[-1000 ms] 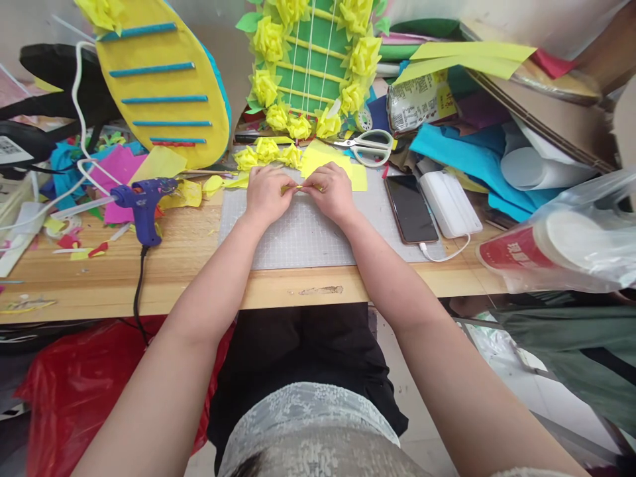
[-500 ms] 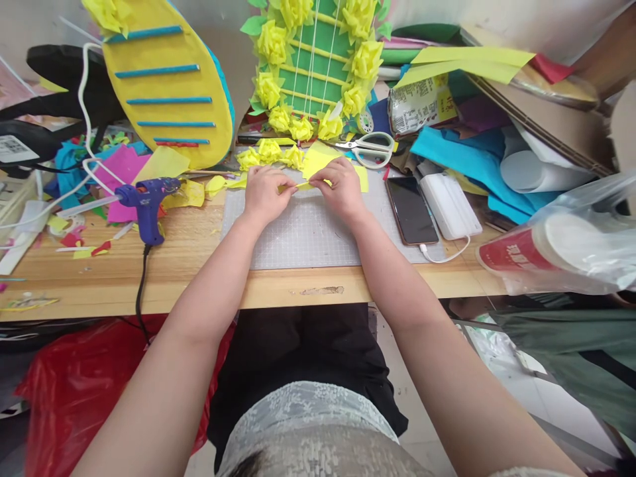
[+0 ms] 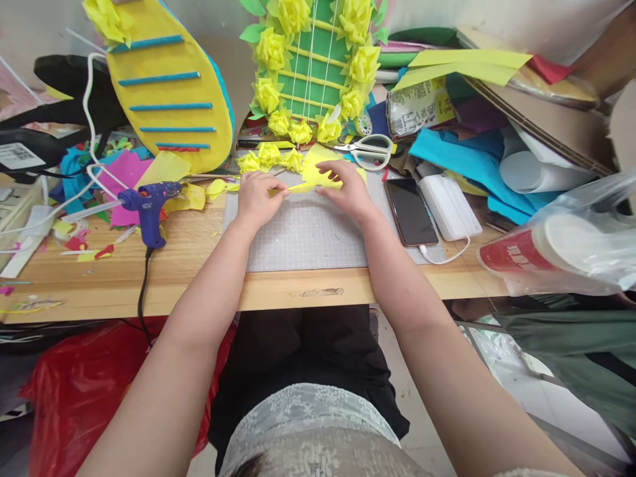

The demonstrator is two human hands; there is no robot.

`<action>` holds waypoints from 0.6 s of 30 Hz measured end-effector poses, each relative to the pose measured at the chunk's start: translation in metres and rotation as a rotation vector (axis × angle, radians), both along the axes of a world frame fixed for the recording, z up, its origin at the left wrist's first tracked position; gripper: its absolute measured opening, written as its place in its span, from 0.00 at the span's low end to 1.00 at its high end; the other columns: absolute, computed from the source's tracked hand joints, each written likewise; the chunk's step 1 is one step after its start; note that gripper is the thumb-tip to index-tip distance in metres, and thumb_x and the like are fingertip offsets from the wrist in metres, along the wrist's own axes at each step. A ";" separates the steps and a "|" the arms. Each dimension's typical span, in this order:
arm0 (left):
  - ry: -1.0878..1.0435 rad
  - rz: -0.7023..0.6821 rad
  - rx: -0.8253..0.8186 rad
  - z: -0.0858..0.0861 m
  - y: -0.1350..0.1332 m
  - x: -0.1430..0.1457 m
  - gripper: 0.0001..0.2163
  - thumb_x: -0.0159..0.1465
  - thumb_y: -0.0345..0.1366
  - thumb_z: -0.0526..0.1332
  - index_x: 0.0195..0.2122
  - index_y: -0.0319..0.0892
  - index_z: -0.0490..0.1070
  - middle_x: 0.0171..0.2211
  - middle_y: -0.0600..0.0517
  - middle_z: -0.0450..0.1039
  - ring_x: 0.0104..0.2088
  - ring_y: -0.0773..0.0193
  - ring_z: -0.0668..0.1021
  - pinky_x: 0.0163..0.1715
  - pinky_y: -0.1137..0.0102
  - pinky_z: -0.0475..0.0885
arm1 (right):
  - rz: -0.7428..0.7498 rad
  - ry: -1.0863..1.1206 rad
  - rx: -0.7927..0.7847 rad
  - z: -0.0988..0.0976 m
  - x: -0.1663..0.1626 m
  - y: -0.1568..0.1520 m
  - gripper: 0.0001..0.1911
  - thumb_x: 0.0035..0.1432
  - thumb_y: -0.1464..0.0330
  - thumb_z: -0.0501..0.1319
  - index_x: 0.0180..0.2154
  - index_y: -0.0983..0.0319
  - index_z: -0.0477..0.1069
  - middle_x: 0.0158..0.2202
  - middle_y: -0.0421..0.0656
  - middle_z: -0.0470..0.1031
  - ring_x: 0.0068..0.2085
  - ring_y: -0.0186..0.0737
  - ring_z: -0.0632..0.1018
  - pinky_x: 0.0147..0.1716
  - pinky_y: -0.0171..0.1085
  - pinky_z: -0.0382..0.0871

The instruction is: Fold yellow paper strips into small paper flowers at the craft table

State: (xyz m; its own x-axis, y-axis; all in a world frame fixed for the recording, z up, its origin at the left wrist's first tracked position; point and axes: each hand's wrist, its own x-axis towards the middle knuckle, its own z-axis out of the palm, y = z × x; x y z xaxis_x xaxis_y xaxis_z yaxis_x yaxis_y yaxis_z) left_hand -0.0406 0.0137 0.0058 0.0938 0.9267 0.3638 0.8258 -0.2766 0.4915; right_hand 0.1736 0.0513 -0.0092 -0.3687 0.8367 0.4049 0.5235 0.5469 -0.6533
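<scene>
Cluttered wooden bench (image 3: 99, 278) held a grey cutting mat (image 3: 303, 232); along its far edge a yellow paper strip (image 3: 297, 189) lay crosswise. Left hand (image 3: 254, 199) pinched its left end, right hand (image 3: 352, 192) its right end, fingers closed.

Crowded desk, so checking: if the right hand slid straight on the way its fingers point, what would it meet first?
Likely the left hand, just across the paper strip that it and the right hand hold, though depth is unclear.
</scene>
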 end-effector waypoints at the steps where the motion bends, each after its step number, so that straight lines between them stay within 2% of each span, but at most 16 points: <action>1: 0.003 -0.001 0.005 -0.001 0.000 0.000 0.05 0.58 0.36 0.62 0.27 0.46 0.77 0.33 0.53 0.79 0.40 0.57 0.76 0.49 0.58 0.63 | 0.034 -0.001 -0.016 0.000 -0.001 -0.002 0.20 0.53 0.65 0.62 0.49 0.57 0.70 0.46 0.43 0.74 0.44 0.42 0.72 0.45 0.43 0.68; 5: 0.017 -0.020 0.014 -0.004 0.001 0.002 0.07 0.60 0.39 0.61 0.28 0.46 0.78 0.33 0.52 0.79 0.41 0.57 0.76 0.49 0.57 0.62 | 0.113 -0.022 -0.047 -0.001 -0.007 -0.006 0.21 0.51 0.64 0.64 0.48 0.58 0.70 0.46 0.44 0.75 0.44 0.42 0.72 0.45 0.43 0.68; 9: 0.024 -0.043 0.022 -0.007 0.001 0.005 0.09 0.60 0.42 0.61 0.28 0.46 0.78 0.33 0.52 0.79 0.41 0.56 0.76 0.48 0.58 0.62 | 0.026 -0.042 -0.049 -0.005 -0.013 -0.002 0.09 0.53 0.61 0.64 0.34 0.60 0.74 0.36 0.44 0.76 0.42 0.44 0.71 0.44 0.45 0.66; 12: 0.012 -0.053 0.023 -0.007 0.001 0.006 0.09 0.60 0.43 0.62 0.28 0.46 0.77 0.32 0.52 0.79 0.40 0.57 0.76 0.47 0.58 0.63 | -0.004 -0.038 -0.033 -0.005 -0.011 0.003 0.10 0.54 0.60 0.63 0.29 0.60 0.74 0.31 0.43 0.74 0.41 0.45 0.71 0.46 0.47 0.65; 15: 0.002 -0.052 0.010 -0.006 0.001 0.006 0.08 0.60 0.42 0.63 0.28 0.46 0.77 0.32 0.52 0.79 0.40 0.57 0.76 0.47 0.58 0.63 | 0.011 -0.034 -0.022 -0.003 -0.008 0.003 0.11 0.55 0.58 0.62 0.30 0.59 0.75 0.32 0.44 0.74 0.42 0.46 0.71 0.47 0.49 0.65; 18: -0.004 -0.038 0.012 -0.006 0.000 0.007 0.09 0.60 0.42 0.63 0.28 0.45 0.77 0.32 0.52 0.79 0.40 0.56 0.76 0.49 0.58 0.63 | 0.042 -0.033 -0.031 0.000 -0.008 -0.001 0.16 0.53 0.54 0.63 0.38 0.58 0.74 0.40 0.44 0.75 0.44 0.45 0.71 0.46 0.47 0.66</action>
State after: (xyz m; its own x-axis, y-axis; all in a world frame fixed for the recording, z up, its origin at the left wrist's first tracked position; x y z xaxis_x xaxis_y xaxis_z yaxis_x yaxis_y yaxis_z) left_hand -0.0338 0.0138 -0.0005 0.1274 0.9181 0.3753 0.8125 -0.3136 0.4914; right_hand 0.1654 0.0505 -0.0096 -0.4164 0.8322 0.3661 0.5221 0.5485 -0.6531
